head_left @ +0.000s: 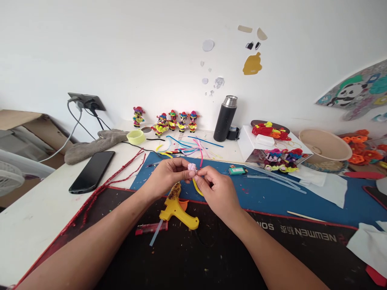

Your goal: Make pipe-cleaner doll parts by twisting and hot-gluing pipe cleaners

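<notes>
A small pale pink fuzzy piece [192, 166] is pinched between the fingertips of my left hand [171, 174]. My right hand [218, 186] meets it from the right, thumb and index finger pressed together at the piece's lower edge. Whether those right fingertips grip the pink piece itself or a thin part of it is too small to tell. Under my hands a yellow glue gun [181, 215] lies on the dark mat, a clear glue stick poking out of its rear. A yellow pipe cleaner [197, 188] shows just below my fingertips.
Loose pipe cleaners [184, 147] lie behind my hands, with several small dolls [162, 125] along the wall. A black phone [92, 172] and red twisted strands [99, 189] are at left. A black flask [225, 119], a white box [249, 141] and a green packet [236, 171] stand or lie right.
</notes>
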### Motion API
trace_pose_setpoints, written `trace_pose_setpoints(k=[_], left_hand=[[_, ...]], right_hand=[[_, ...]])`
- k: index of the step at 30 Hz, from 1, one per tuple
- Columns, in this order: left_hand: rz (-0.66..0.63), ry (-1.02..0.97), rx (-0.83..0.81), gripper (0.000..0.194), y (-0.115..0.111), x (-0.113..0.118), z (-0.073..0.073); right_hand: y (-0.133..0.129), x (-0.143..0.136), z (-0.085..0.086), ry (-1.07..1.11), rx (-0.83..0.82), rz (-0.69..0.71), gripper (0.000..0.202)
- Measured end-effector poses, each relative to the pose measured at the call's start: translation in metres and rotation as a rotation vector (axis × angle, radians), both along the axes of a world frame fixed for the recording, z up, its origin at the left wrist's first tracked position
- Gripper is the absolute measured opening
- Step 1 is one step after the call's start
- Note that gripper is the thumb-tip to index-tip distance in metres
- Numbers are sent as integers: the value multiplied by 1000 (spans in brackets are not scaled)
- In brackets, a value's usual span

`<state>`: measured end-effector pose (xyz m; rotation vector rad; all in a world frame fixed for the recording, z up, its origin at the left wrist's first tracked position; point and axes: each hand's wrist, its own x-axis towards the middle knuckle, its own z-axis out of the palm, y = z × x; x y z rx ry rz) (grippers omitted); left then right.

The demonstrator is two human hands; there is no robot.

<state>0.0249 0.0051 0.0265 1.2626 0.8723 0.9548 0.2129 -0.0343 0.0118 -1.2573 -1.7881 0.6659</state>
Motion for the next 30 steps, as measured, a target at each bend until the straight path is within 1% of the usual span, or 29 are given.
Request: trace_pose_setpoints(k=[10, 21, 27, 30], left_hand=[[-8, -1, -5, 34, 0, -1, 1], [-12, 23, 28, 36, 0, 1, 0], [4, 68, 67, 35, 0, 1, 1], [41, 74, 75, 34, 1, -1, 1]], right_hand=[[0, -1, -1, -3, 19, -1, 16], [0, 0, -2, -10, 8, 6, 16], [2, 0, -4, -10, -36, 1, 17], [3, 0, -3, -5, -67, 15, 19]])
